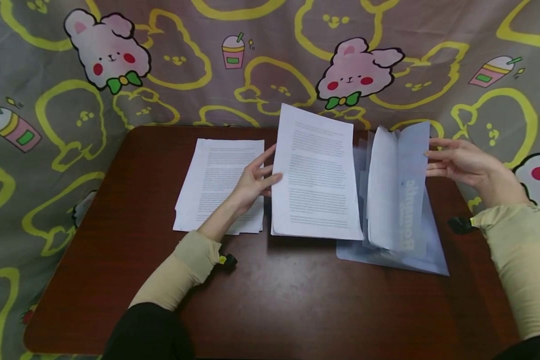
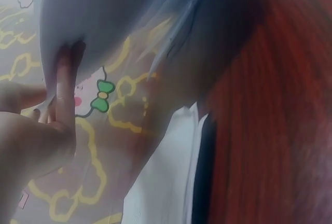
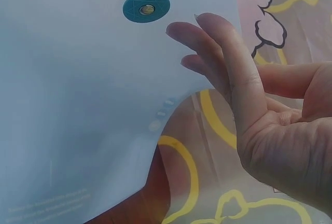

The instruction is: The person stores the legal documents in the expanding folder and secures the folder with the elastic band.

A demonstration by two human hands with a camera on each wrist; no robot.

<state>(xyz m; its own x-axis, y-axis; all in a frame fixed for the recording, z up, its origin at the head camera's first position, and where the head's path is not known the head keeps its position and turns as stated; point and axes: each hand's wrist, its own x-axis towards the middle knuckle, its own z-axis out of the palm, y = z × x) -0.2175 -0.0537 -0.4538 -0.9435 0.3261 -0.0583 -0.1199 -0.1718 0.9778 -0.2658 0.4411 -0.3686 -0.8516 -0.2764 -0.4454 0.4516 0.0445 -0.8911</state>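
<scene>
My left hand pinches the left edge of a sheaf of printed papers, thumb in front and fingers behind. The sheaf is raised and tilted above the table. To its right stands a translucent bluish plastic document folder, spread apart, with white papers inside it. My right hand touches the folder's right flap with extended fingers. A teal round button shows on the flap in the right wrist view. To the left, a second pile of printed papers lies on the table, partly behind my left hand.
The dark reddish-brown table has rounded corners. Behind it hangs a curtain with yellow outlines and cartoon rabbits, close to the table's back edge. Each wrist wears a small black camera on a strap.
</scene>
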